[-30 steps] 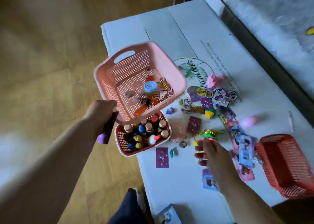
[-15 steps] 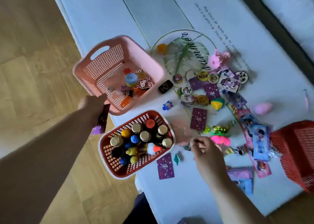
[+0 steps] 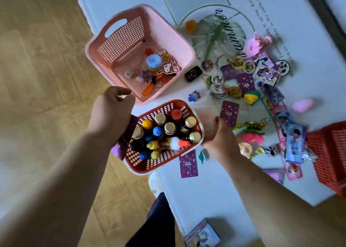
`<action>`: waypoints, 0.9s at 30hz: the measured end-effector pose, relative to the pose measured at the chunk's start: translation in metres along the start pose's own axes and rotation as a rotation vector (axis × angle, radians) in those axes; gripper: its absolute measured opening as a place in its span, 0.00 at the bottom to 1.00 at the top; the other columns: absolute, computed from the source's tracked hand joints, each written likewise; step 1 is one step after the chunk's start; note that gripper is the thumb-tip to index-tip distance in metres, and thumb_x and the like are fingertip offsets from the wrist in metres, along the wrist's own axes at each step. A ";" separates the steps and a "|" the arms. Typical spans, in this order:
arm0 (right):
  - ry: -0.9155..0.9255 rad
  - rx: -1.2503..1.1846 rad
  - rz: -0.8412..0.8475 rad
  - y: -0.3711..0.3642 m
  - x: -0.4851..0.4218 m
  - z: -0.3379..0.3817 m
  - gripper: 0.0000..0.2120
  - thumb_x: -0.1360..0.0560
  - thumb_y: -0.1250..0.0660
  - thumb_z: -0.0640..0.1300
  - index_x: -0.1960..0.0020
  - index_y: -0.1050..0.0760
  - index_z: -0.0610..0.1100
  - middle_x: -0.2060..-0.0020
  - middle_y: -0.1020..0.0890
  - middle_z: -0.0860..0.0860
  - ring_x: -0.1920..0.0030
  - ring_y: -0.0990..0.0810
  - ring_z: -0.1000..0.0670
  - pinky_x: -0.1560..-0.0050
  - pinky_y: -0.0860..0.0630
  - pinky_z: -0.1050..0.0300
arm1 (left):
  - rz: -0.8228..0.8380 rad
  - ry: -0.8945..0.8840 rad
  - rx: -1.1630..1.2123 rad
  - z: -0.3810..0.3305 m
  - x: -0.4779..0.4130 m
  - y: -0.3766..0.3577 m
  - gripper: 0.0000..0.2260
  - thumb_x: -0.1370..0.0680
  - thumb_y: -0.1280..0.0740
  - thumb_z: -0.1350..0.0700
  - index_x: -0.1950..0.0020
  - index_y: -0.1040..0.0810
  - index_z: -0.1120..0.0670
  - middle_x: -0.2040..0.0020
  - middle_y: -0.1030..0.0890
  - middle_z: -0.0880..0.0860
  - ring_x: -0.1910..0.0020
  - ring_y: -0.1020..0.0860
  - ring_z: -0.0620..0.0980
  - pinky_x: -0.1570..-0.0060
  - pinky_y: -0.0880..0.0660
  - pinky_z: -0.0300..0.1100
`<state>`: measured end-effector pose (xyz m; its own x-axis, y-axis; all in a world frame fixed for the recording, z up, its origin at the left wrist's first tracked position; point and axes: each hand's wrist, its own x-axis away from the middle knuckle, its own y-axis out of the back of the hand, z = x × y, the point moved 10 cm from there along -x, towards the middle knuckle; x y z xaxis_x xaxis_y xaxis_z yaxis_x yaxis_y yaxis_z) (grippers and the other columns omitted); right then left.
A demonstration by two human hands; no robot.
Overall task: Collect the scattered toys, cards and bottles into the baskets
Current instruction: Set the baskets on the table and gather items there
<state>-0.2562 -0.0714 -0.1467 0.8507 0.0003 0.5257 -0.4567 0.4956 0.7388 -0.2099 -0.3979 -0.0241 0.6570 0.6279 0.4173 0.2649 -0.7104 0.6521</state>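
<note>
The left hand (image 3: 112, 113) has its grip clenched on one dark purple card (image 3: 126, 142). The card is pinned under the palm and projects down over the near left corner of the red perforated plastic basket (image 3: 164, 108). The thumb and fingertips curl just beside the near rim of the pink perforated plastic basket (image 3: 140, 31); contact with that rim cannot be determined. The right hand (image 3: 219, 136) is motion-blurred just beside the right rim of the red perforated plastic basket, and the state of its grip cannot be told.

Baskets: three in view. The red one at centre stands on the bench (image 3: 206, 190) edge and holds upright bottles (image 3: 170, 127). Five gold caps and one red cap can be counted, plus crowded yellow and blue caps, and one white bottle lies across the top. The pink basket, directly beyond it, holds one blue-lidded jar (image 3: 153, 62), one pixel cat charm (image 3: 168, 68) and several smaller pieces too tangled to count. The second red basket (image 3: 329, 153) is at the right edge of the view.

Loose on the bench, between the centre and right baskets:
- Three purple-backed cards (image 3: 229, 112) lie face down and apart from one another.
- Round badges and picture cards overlap in a heap, so no count is possible.
- One yellow corn toy (image 3: 251, 98), one small blue figure (image 3: 194, 97) and one black rectangular case (image 3: 193, 74).
- One pink flower toy (image 3: 252, 137).

One card box (image 3: 202, 235) sits at the near bench edge. Wooden floor (image 3: 46, 78) lies to the left.
</note>
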 end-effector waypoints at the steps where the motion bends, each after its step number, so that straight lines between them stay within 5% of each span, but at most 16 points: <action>1: -0.025 -0.029 -0.010 0.002 -0.001 -0.003 0.40 0.43 0.22 0.51 0.34 0.33 0.48 0.44 0.22 0.47 0.46 0.21 0.45 0.47 0.22 0.49 | 0.014 -0.011 -0.001 -0.003 0.006 -0.003 0.07 0.24 0.35 0.52 0.47 0.21 0.46 0.62 0.21 0.46 0.65 0.22 0.48 0.65 0.30 0.40; 7: -0.251 -0.462 -0.107 0.040 0.005 -0.015 0.34 0.48 0.32 0.56 0.42 0.25 0.47 0.54 0.17 0.49 0.58 0.16 0.48 0.64 0.21 0.55 | 0.093 0.000 0.037 -0.002 0.016 -0.022 0.07 0.24 0.35 0.52 0.48 0.20 0.47 0.60 0.18 0.49 0.64 0.18 0.54 0.59 0.22 0.46; 12: 0.150 -0.454 -0.263 0.099 0.015 0.105 0.30 0.36 0.26 0.48 0.37 0.29 0.48 0.46 0.22 0.52 0.53 0.23 0.57 0.58 0.27 0.72 | 0.095 0.018 0.034 0.012 0.017 -0.025 0.06 0.24 0.35 0.52 0.49 0.20 0.46 0.62 0.18 0.49 0.63 0.18 0.55 0.57 0.21 0.48; 15: 0.352 -0.287 -0.193 0.084 0.000 0.186 0.34 0.37 0.26 0.51 0.33 0.32 0.47 0.41 0.26 0.49 0.49 0.27 0.55 0.53 0.30 0.65 | 0.095 0.060 0.029 0.022 0.021 -0.026 0.07 0.24 0.35 0.52 0.48 0.20 0.46 0.61 0.18 0.48 0.62 0.18 0.53 0.58 0.23 0.45; 18: 0.344 -0.186 -0.090 0.054 -0.028 0.216 0.33 0.38 0.28 0.54 0.35 0.29 0.45 0.42 0.25 0.47 0.46 0.23 0.49 0.48 0.24 0.56 | 0.099 0.082 0.020 0.027 0.027 -0.027 0.07 0.23 0.36 0.53 0.48 0.20 0.46 0.59 0.19 0.46 0.62 0.21 0.48 0.64 0.29 0.40; 23: 0.328 -0.165 -0.192 0.073 -0.030 0.189 0.14 0.26 0.34 0.47 0.41 0.24 0.45 0.49 0.19 0.50 0.53 0.22 0.53 0.60 0.29 0.64 | 0.124 0.097 0.044 0.028 0.040 -0.034 0.06 0.23 0.37 0.53 0.52 0.20 0.45 0.60 0.19 0.45 0.63 0.23 0.43 0.65 0.31 0.38; 27: 0.180 -0.236 -0.325 0.086 0.020 0.086 0.08 0.23 0.35 0.46 0.47 0.23 0.43 0.52 0.19 0.48 0.54 0.22 0.51 0.56 0.32 0.63 | 0.243 0.072 0.068 0.023 0.072 -0.059 0.06 0.22 0.35 0.52 0.57 0.20 0.46 0.65 0.20 0.45 0.68 0.24 0.41 0.66 0.29 0.38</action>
<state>-0.3007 -0.1034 -0.0358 0.9817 -0.0475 0.1842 -0.1034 0.6795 0.7264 -0.1620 -0.3176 -0.0470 0.6556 0.4559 0.6020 0.1538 -0.8611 0.4846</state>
